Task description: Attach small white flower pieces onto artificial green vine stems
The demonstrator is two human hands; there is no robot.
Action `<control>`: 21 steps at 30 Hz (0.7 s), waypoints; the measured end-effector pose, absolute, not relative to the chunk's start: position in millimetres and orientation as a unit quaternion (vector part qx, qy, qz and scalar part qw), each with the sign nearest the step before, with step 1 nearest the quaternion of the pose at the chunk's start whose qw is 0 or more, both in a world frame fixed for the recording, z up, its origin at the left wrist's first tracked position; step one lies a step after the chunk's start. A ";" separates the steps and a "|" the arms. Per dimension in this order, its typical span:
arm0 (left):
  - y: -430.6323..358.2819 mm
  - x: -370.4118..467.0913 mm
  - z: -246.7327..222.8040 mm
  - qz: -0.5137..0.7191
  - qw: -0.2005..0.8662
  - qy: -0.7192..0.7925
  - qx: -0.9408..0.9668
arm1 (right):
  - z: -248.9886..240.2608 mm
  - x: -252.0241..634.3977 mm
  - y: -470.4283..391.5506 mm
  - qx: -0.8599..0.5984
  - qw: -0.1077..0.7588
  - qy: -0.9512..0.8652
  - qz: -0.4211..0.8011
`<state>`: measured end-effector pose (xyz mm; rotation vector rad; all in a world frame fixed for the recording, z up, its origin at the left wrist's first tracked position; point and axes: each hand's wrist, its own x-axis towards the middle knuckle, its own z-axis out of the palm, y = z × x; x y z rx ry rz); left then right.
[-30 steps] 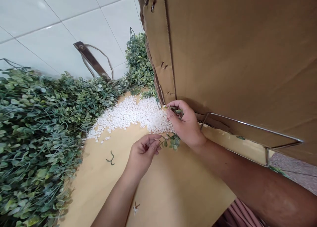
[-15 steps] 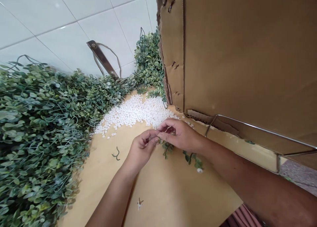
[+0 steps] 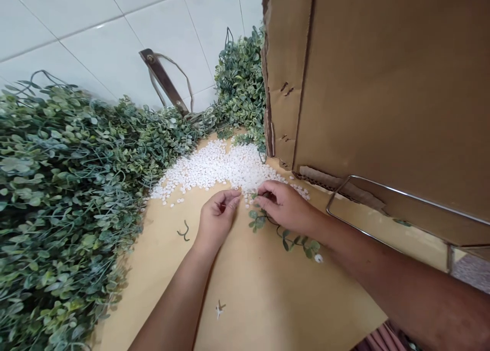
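Since the frame half a second ago, your two hands have drawn apart, leaving a narrow gap between their fingertips, and the leaf cluster below the right one shows more fully.

Largest first: the cardboard box [image 3: 383, 85] fills the upper right of the frame, and the bank of greenery [image 3: 69, 197] takes up the left. Between and below them spreads the tan table [image 3: 248, 300].

Your right hand [image 3: 285, 205], right of centre, is the nearer one to the leafy sprig [image 3: 294, 240]: its grip is pinched closed on it. Your left hand [image 3: 218, 213] is near the frame's centre, thumb and finger almost meeting, apart from the sprig; you cannot tell from here whether that grip has hold of anything.

The sprig lies below the right grip, its long axis running from the fingers toward the lower right, passing under your wrist. It looks thin and bendy, with small, rounded grey-green leaves and a white bead [image 3: 318, 259] at its far end.

Just beyond both hands, the pile of white beads [image 3: 214, 164] spreads across the upper middle. Smallest, a green stem scrap [image 3: 185, 232] lies left of your left wrist.
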<state>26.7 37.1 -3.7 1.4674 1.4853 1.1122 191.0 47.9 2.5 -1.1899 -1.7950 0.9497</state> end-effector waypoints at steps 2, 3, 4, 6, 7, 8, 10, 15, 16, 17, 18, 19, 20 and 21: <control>37.2 26.6 -7.0 0.392 0.296 0.589 0.642 | 0.8 193.3 52.5 -0.472 0.416 -0.664 0.404; 37.0 27.6 -7.9 0.368 0.259 0.584 0.676 | -0.1 194.1 54.2 -0.468 0.433 -0.645 0.421; 36.6 29.1 -8.3 0.344 0.228 0.576 0.706 | -0.7 194.5 55.5 -0.460 0.450 -0.628 0.438; 35.9 32.6 -7.8 0.304 0.184 0.562 0.747 | -1.0 194.2 56.1 -0.437 0.471 -0.601 0.475; 35.8 33.9 -7.2 0.290 0.168 0.559 0.759 | -0.5 193.6 55.6 -0.426 0.474 -0.593 0.492; 35.7 34.6 -6.6 0.280 0.157 0.558 0.765 | 0.3 192.9 54.6 -0.417 0.473 -0.589 0.505; 35.9 34.1 -5.8 0.278 0.147 0.564 0.763 | 2.7 191.3 52.0 -0.409 0.460 -0.595 0.516; 34.5 27.5 -5.2 0.310 0.166 0.559 0.751 | 7.0 190.6 47.8 -0.426 0.384 -0.617 0.539; 34.0 27.0 -4.8 0.302 0.170 0.549 0.760 | 7.3 191.0 47.7 -0.430 0.374 -0.617 0.543; 33.6 27.2 -4.1 0.290 0.171 0.541 0.771 | 7.5 191.5 47.7 -0.433 0.366 -0.616 0.546; 33.4 27.9 -3.4 0.277 0.168 0.536 0.780 | 7.7 191.9 47.8 -0.436 0.361 -0.614 0.550; 33.3 29.1 -2.6 0.264 0.160 0.535 0.787 | 8.1 192.1 47.8 -0.439 0.355 -0.612 0.554; 33.5 30.5 -1.9 0.252 0.150 0.537 0.791 | 8.5 192.1 47.7 -0.441 0.348 -0.611 0.558; 33.8 32.0 -1.5 0.244 0.139 0.542 0.792 | 9.1 191.9 47.4 -0.443 0.342 -0.612 0.559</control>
